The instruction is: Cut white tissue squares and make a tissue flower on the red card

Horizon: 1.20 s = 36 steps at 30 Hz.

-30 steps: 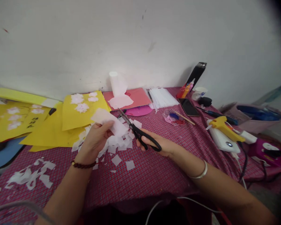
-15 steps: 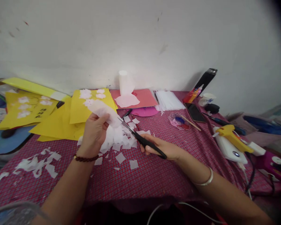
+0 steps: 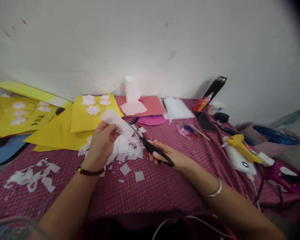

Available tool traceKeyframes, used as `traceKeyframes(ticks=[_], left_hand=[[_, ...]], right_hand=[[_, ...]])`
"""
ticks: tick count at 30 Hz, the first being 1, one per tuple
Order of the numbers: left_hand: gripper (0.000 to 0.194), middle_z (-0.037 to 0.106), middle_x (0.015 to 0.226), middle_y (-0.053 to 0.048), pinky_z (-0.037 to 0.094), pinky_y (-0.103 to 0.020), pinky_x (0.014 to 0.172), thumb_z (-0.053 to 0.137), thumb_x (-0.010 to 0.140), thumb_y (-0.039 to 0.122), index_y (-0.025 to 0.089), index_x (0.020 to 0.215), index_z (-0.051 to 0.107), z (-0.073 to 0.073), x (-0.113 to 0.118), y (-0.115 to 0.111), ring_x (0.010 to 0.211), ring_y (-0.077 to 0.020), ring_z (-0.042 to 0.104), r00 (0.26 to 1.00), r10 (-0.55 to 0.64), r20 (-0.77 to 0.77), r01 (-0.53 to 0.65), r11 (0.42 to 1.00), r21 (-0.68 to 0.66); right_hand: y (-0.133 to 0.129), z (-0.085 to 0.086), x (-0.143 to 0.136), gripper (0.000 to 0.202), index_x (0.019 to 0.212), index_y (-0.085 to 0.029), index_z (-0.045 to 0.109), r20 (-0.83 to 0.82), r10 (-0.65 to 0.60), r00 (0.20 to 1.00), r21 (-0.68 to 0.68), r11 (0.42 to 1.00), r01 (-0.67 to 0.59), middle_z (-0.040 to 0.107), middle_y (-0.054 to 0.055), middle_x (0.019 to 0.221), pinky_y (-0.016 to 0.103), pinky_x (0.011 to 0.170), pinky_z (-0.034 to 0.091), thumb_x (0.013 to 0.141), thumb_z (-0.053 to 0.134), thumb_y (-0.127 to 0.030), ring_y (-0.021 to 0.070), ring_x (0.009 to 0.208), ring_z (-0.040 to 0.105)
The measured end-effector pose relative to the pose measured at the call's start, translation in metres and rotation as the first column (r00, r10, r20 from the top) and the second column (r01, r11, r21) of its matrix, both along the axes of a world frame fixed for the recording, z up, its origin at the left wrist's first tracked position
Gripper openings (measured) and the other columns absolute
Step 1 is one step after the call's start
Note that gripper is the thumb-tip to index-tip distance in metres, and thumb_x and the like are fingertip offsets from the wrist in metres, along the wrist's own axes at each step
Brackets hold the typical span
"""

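Between thumb and fingers, my left hand [image 3: 105,140] pinches a strip of thin white paper [image 3: 118,124] above the table. My right hand [image 3: 165,154] is wrapped round the handles of black-handled scissors [image 3: 146,143]. The blades point up and left and meet the right edge of the strip; whether they are parted is hard to make out. Below both hands lies a heap of cut white paper pieces [image 3: 125,150], with a few loose squares nearer me. Curled paper scraps [image 3: 31,176] lie left of my left forearm.
Yellow cards [image 3: 77,116] with pale paper flowers lie at the left. At the back are a white roll [image 3: 130,88], a red sheet [image 3: 153,105] and a white paper stack [image 3: 178,108]. A phone [image 3: 204,121], yellow glue gun [image 3: 242,146] and white power bank [image 3: 237,158] with cables are right.
The paper strip has turned to lie flatter and straighter in my left hand, and the scissor blades now lie along its edge. The whole view has shifted slightly.
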<state>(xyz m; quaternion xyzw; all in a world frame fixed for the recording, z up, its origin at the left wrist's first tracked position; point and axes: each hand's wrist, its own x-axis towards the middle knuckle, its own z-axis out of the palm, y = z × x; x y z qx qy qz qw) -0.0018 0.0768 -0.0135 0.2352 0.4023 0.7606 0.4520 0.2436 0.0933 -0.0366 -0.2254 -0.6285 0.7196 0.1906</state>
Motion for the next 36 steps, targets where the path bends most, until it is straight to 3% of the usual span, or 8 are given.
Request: traceKeyframes(ticks=[7, 10, 14, 19, 36], left_hand=[[0.015, 0.064, 0.063, 0.001, 0.046, -0.02, 0.05, 0.078, 0.063, 0.012, 0.019, 0.065, 0.065, 0.004, 0.0, -0.002, 0.055, -0.0113, 0.056, 1.0, -0.027, -0.012, 0.025, 0.996, -0.085], [0.015, 0.069, 0.071, 0.0, 0.049, -0.02, 0.054, 0.08, 0.064, 0.012, 0.019, 0.071, 0.068, 0.003, 0.001, -0.001, 0.059, -0.0112, 0.059, 1.0, -0.007, 0.0, 0.007, 0.997, -0.073], [0.02, 0.07, 0.078, 0.002, 0.053, -0.018, 0.063, 0.08, 0.066, 0.009, 0.019, 0.078, 0.068, 0.005, -0.003, 0.0, 0.065, -0.0085, 0.064, 0.996, 0.077, 0.044, -0.076, 0.997, -0.01], [0.025, 0.065, 0.068, 0.006, 0.048, -0.015, 0.052, 0.076, 0.066, 0.002, 0.019, 0.07, 0.058, 0.01, -0.008, -0.001, 0.053, -0.0052, 0.057, 0.976, 0.179, 0.121, -0.177, 0.984, -0.028], [0.027, 0.058, 0.067, 0.008, 0.044, -0.017, 0.052, 0.081, 0.064, 0.01, 0.019, 0.072, 0.057, 0.004, 0.007, -0.006, 0.054, -0.0048, 0.053, 0.996, 0.09, 0.001, -0.089, 0.995, -0.05]], right_hand=[[0.002, -0.001, 0.0, 0.068, 0.128, -0.015, 0.051, -0.002, 0.0, 1.0, -0.019, 1.0, 0.0, 0.055, 0.001, 0.085, 0.025, 0.061, 0.039, 0.082, 0.072, -0.06, 0.0094, 0.07, 0.049], [0.001, -0.001, 0.0, 0.069, 0.13, -0.015, 0.05, -0.016, 0.033, 0.999, 0.004, 0.999, -0.033, 0.055, 0.001, 0.087, 0.024, 0.062, 0.04, 0.083, 0.071, -0.06, 0.0094, 0.071, 0.049], [0.001, 0.0, 0.002, 0.073, 0.136, -0.014, 0.045, -0.028, 0.079, 0.996, 0.039, 0.996, -0.078, 0.055, 0.003, 0.091, 0.027, 0.069, 0.043, 0.085, 0.069, -0.06, 0.011, 0.077, 0.052], [0.001, 0.0, 0.002, 0.077, 0.137, -0.012, 0.044, -0.004, 0.129, 0.992, 0.129, 0.983, -0.128, 0.054, 0.004, 0.093, 0.03, 0.076, 0.043, 0.085, 0.067, -0.064, 0.0126, 0.081, 0.051], [-0.007, 0.002, -0.003, 0.063, 0.131, -0.018, 0.05, 0.052, 0.013, 0.999, 0.01, 1.0, -0.014, 0.047, -0.003, 0.079, 0.024, 0.053, 0.034, 0.083, 0.073, -0.052, 0.0075, 0.061, 0.041]])
